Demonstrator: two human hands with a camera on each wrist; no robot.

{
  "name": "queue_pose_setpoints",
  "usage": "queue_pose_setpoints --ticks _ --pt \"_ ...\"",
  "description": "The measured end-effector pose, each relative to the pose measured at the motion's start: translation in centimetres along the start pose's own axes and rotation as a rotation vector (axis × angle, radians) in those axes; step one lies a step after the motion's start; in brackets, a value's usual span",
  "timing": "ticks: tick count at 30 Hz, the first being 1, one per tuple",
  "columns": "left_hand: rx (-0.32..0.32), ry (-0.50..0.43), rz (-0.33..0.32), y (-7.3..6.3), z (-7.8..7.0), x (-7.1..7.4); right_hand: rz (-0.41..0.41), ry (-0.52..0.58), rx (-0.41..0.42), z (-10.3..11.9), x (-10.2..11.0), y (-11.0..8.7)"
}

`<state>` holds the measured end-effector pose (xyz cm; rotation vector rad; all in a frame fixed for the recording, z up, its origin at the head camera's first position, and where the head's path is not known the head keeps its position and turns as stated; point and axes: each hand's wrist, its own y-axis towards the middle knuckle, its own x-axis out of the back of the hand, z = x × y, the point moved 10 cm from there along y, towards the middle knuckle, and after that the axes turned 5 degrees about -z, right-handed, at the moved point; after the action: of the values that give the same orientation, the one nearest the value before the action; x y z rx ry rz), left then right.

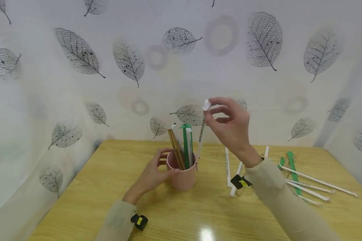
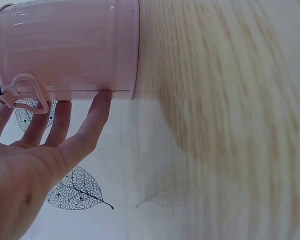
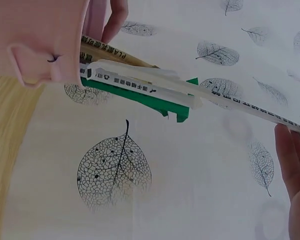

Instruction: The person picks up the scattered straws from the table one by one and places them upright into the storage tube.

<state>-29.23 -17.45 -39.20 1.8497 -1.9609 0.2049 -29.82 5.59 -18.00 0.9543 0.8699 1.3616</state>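
A small pink metal bucket [image 1: 182, 180] with side handles stands upright on the table. My left hand [image 1: 152, 172] grips its left side, thumb at the front near the rim and fingers behind. In the left wrist view, fingertips [image 2: 104, 97] touch the bucket wall. Up to the right, my right hand [image 1: 230, 120] pinches the top of a white paper-wrapped straw [image 1: 201, 134] with dark print. The straw slants downward, and its lower end overlaps the bucket's rim in the right wrist view. Brown wrapped straws [image 1: 176, 150], green ones [image 1: 186, 144] and white ones stand inside the bucket.
On the wooden table [image 1: 114, 201] at right lie several loose white wrapped straws [image 1: 318, 179] and a green one [image 1: 292, 167]. More white straws [image 1: 227, 167] lie beneath my right forearm. A leaf-patterned cloth [image 1: 178, 73] hangs behind the table.
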Motion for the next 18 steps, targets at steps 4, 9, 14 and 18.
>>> queue_pose_setpoints --ticks 4,9,14,18 --pt "0.000 0.006 0.003 -0.1 0.1 0.0 0.009 0.005 0.016 0.1 -1.0 -0.6" --pt "0.008 0.004 0.010 -0.1 0.2 -0.1 0.063 -0.022 0.025 -0.3 -2.1 -1.8" --pt "0.015 0.011 0.011 -0.1 0.2 0.0 0.104 -0.067 0.041 -1.1 -2.7 -3.1" --pt "0.009 0.012 0.012 -0.1 0.2 0.1 0.130 -0.104 0.042 -1.7 -3.1 -4.2"
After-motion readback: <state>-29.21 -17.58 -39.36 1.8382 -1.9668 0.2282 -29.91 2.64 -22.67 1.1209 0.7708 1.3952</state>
